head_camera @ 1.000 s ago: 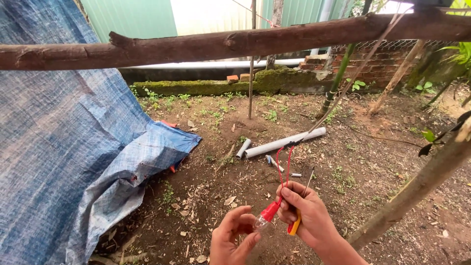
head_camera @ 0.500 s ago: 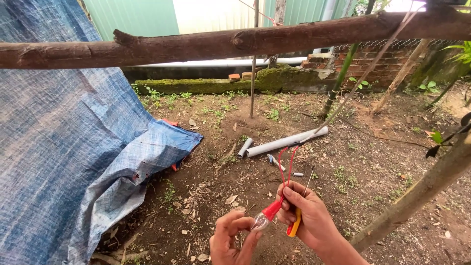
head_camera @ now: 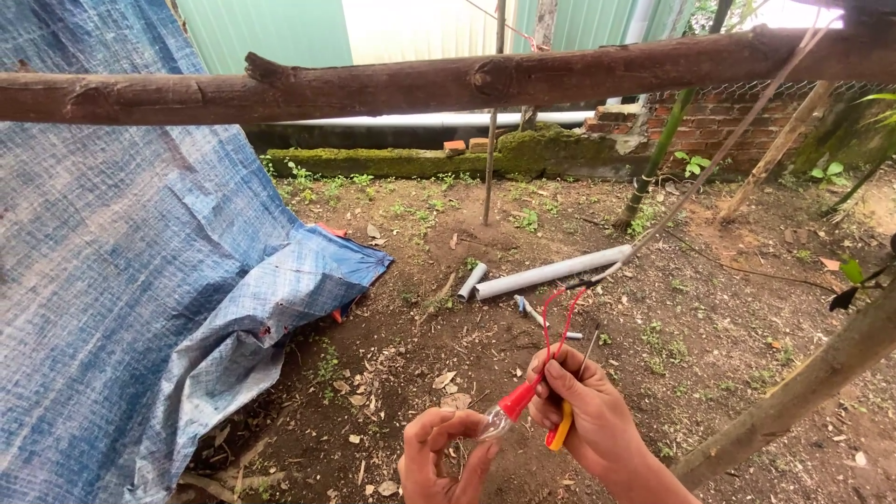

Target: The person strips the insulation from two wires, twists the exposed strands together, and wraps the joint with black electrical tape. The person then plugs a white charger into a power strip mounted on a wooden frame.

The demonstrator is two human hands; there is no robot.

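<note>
At the bottom of the head view my right hand (head_camera: 583, 411) grips a red lamp socket (head_camera: 516, 400) whose red wires (head_camera: 558, 322) loop upward, together with a screwdriver with a yellow and red handle (head_camera: 559, 434). My left hand (head_camera: 439, 455) holds the small clear bulb (head_camera: 495, 425) at the socket's lower end with its fingertips. Both hands are over bare, leaf-strewn soil.
A thick horizontal branch (head_camera: 448, 84) crosses the top. A blue tarp (head_camera: 140, 280) hangs at left down to the ground. Grey pipes (head_camera: 551, 273) lie on the soil beyond the hands. A slanted trunk (head_camera: 803, 392) rises at right. A mossy kerb (head_camera: 420, 161), brick wall and green metal fence stand behind.
The view has shifted slightly; both hands stay together on the bulb and socket, with the left fingers turned a little around the bulb.
</note>
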